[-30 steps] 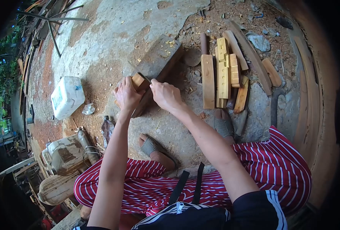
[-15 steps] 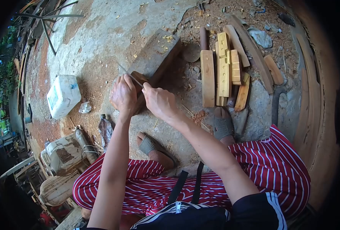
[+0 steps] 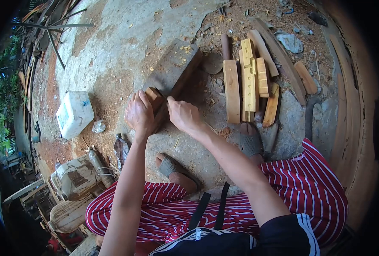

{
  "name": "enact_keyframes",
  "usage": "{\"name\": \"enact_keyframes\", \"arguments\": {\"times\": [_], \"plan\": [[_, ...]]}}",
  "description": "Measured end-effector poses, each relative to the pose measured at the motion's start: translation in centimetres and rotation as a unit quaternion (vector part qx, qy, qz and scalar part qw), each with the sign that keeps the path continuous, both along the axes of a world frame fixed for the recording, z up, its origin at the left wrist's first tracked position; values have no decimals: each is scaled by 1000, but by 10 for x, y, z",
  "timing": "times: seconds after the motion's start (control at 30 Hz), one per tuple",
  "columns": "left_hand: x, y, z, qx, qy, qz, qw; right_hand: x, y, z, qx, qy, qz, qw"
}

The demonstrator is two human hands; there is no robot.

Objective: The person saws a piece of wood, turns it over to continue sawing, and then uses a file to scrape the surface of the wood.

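Observation:
My left hand (image 3: pixel 139 112) is closed around a small brown wooden block (image 3: pixel 154 94), pressing it against the near end of a thick wooden beam (image 3: pixel 172 62) on the ground. Just to the right, my right hand (image 3: pixel 185 115) has its fingers wrapped round the end of a thin, file-like metal tool (image 3: pixel 160 84). The tool is smeared by motion and reaches forward past the block's right side. Its handle end is hidden inside my fist. Pale wood chips lie on the beam's far end.
Several shaped wood pieces (image 3: pixel 249 81) and a wooden mallet-like piece (image 3: pixel 232 91) lie to the right, beside long boards (image 3: pixel 283 64). On the left are a white plastic jug (image 3: pixel 75 114), a plastic bottle (image 3: pixel 121 149) and a dirty container (image 3: pixel 72 177). Sandalled feet (image 3: pixel 174 168) flank the work.
My right hand has shifted slightly right and down, and the tool has swung from slanting across the block to its right side. The block shows more now.

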State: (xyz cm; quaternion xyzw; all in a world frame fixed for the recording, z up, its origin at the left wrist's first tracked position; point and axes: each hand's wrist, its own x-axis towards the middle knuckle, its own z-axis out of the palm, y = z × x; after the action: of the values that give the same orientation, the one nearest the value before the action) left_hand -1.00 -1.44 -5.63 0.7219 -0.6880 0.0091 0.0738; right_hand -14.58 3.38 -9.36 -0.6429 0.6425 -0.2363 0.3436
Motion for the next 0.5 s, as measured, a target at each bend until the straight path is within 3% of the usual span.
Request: {"name": "enact_keyframes", "arguments": {"times": [0.03,0.17,0.3,0.5], "plan": [[-2,1,4,5,-3,10,1000,-5,1,26,16,-28,-2,999],[-7,3,5,-10,4,3,1000,0,1,-3,10,-4,-10,1000],[-5,2,2,-27,11,-7,1000,-2,-1,21,9,-32,-1,999],[-7,-1,10,31,17,16,999,3,-7,-15,-19,15,-7,1000]]}}
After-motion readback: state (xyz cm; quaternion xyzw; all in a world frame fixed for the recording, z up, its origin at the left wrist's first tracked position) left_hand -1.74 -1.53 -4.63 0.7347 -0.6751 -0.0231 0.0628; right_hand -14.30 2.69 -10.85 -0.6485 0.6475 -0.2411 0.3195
